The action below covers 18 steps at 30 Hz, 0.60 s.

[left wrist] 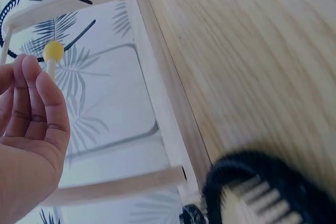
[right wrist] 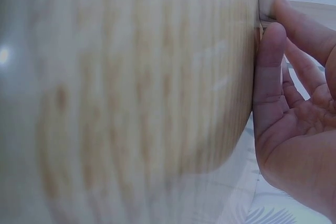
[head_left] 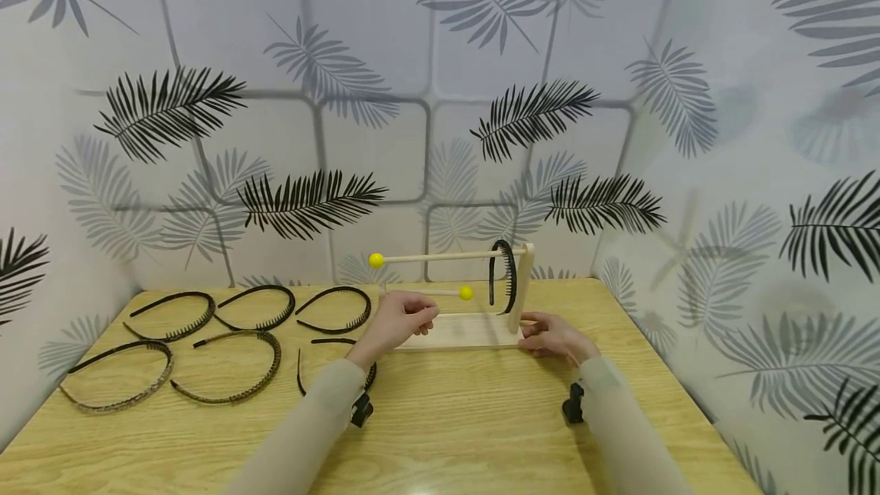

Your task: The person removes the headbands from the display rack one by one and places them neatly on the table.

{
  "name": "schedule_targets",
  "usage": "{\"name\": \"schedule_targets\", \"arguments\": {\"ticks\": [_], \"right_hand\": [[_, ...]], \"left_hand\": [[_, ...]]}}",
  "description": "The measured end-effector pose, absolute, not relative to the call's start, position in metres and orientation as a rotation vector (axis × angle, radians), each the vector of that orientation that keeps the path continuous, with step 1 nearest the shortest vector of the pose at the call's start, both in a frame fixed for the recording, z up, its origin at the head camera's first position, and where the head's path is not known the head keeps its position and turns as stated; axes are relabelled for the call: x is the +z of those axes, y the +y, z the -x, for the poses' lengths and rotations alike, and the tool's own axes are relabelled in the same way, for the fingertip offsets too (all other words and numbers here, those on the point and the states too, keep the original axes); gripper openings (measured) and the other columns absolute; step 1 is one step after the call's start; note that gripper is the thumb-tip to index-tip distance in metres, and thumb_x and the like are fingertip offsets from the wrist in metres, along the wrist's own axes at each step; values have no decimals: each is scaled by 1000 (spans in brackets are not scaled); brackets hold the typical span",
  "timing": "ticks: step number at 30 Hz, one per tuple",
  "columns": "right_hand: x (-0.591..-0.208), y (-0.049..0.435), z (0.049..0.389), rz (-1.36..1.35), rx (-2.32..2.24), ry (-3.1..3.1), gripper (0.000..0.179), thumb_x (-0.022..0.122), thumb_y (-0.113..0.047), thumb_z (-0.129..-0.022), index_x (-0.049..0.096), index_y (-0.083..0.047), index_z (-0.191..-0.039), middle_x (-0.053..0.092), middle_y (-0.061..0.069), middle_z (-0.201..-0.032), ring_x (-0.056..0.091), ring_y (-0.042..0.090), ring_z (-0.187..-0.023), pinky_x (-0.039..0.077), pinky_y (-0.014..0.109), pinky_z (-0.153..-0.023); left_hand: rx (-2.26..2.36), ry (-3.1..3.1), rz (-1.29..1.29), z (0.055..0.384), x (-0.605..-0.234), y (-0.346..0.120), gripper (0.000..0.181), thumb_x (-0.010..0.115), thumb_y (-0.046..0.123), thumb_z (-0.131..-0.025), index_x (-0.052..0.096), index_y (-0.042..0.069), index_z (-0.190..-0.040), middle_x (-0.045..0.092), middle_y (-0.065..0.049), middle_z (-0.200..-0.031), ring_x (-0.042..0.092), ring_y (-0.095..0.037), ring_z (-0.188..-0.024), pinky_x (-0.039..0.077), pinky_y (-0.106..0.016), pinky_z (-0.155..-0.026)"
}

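Observation:
A light wooden rack (head_left: 454,333) with yellow-tipped bars stands on the table. Over its upper bar (head_left: 440,257) hangs a black toothed headband (head_left: 510,277), near the right post. My left hand (head_left: 402,319) is in front of the rack's left part, fingers loosely bent with nothing in them. In the left wrist view its fingertips appear just beside the yellow ball (left wrist: 53,51) of the lower bar, overlapping the rod. At the base's right end, my right hand (head_left: 555,336) grips the wood between thumb (right wrist: 270,51) and fingers; part of that grip is hidden.
Several dark headbands lie on the left of the wooden table (head_left: 467,418), among them a braided one (head_left: 264,380) and a speckled one (head_left: 117,406). Another headband (head_left: 371,376) lies partly under my left forearm. A leaf-patterned backdrop (head_left: 385,151) rises behind the table.

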State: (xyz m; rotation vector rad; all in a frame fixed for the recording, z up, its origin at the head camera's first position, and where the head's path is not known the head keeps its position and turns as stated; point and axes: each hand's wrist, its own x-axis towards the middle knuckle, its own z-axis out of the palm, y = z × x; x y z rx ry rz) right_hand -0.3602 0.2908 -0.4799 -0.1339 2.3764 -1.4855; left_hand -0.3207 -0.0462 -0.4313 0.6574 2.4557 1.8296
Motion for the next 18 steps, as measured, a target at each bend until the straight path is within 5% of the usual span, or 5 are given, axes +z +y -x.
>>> {"name": "schedule_targets", "arguments": {"ticks": [18], "right_hand": [[-481,290,361,105,-1512,2368,69,70,-4,-89,37,-2,-150,59,8,-104,59,11,-78,55,24,-68]], "left_hand": [[2072,2263,-620,325,-425,4,18,64,17,-96,73,3,-105,71,-18,-94,68,-18,-79,58,-42,-76]]}}
